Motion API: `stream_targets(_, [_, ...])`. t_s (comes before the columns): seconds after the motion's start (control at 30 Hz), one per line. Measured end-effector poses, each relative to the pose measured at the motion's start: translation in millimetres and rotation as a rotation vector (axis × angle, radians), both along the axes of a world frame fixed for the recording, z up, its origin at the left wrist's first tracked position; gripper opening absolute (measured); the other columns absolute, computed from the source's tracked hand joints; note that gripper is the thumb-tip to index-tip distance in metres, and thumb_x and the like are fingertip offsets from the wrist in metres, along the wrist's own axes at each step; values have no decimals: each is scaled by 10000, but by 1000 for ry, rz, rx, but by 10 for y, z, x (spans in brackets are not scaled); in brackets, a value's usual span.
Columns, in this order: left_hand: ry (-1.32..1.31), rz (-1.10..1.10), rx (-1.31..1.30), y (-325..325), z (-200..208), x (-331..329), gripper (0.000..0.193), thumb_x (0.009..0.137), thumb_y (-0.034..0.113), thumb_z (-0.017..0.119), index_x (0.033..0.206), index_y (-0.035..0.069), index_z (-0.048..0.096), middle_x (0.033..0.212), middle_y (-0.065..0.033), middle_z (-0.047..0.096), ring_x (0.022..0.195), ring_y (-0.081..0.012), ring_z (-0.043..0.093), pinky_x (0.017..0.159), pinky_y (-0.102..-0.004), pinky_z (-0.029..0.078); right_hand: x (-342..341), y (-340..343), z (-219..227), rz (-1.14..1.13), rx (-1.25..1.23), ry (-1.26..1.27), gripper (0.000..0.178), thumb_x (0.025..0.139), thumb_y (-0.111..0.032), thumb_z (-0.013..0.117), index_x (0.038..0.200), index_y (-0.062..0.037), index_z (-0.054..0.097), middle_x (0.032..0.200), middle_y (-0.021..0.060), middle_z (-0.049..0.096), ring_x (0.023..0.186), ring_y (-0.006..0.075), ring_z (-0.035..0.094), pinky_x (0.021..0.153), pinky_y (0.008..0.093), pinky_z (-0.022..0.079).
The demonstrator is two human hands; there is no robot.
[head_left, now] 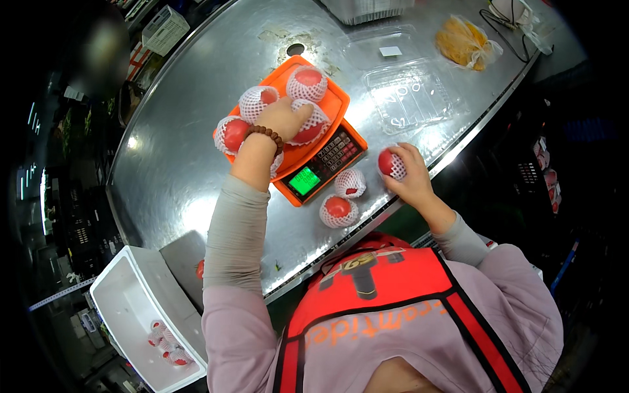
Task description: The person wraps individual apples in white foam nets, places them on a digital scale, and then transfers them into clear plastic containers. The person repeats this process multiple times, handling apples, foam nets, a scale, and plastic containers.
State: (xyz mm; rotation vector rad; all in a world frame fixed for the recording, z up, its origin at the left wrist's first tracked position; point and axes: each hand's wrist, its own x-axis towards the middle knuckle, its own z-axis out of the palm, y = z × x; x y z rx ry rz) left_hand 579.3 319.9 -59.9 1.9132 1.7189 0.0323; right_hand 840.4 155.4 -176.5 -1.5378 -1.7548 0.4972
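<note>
Several red tomatoes in white foam nets lie in the orange tray (pixel 335 98) of a digital scale (pixel 331 157). My left hand (pixel 283 121), with a brown bead bracelet above it, reaches into this tray. Its thumb lies over a netted tomato (pixel 308 126), and the curled fingers are partly hidden. To the right of the scale, my right hand (pixel 411 177) is closed around another tomato (pixel 386 164), its net partly covering it. Between that hand and the scale, two netted tomatoes, an upper one (pixel 350 183) and a lower one (pixel 339 211), rest near the table edge.
A clear plastic clamshell box (pixel 413 98) lies open at the far right of the metal table (pixel 177 144). Beyond it are a bag of yellow food (pixel 465 42) and a stack of clear containers (pixel 367 8). A white foam box (pixel 124 288) with netted tomatoes stands lower left.
</note>
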Motion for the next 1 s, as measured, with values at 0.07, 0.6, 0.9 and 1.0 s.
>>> stream_targets(0.07, [143, -21, 62, -9, 94, 27, 607, 849, 506, 544, 1140, -24, 597, 1110, -247, 629, 1045, -349, 612, 903, -403, 461, 77, -84, -105, 4, -32, -8, 567, 642, -145, 742, 1172, -91, 548, 1209, 182, 503, 1098, 388, 505, 947, 437, 426])
stream_targets(0.6, [-769, 708, 444, -1283, 28, -2048, 276, 926, 239, 613, 1114, 37, 628, 1029, -50, 661, 958, -114, 596, 825, -241, 433, -197, -45, -260, 115, -20, -85, 568, 653, -121, 737, 1186, -108, 542, 1228, 180, 489, 1125, 387, 484, 945, 428, 439])
stream_targets(0.9, [-816, 713, 491, -1605, -417, -2086, 380, 864, 182, 682, 1184, 15, 564, 1129, -102, 611, 998, -173, 586, 894, -321, 448, -311, -8, -90, 138, 46, -219, 618, 662, -168, 763, 1228, -97, 526, 1284, 192, 465, 1172, 389, 463, 969, 426, 427])
stream_targets(1.0, [-522, 469, 607, -1536, -414, -1485, 607, 794, 203, 751, 1300, 25, 465, 1254, -134, 534, 1041, -221, 580, 884, -348, 466, -365, 230, 348, 124, 149, -120, 651, 685, -230, 772, 1266, -91, 512, 1306, 192, 469, 1201, 386, 452, 1007, 427, 393])
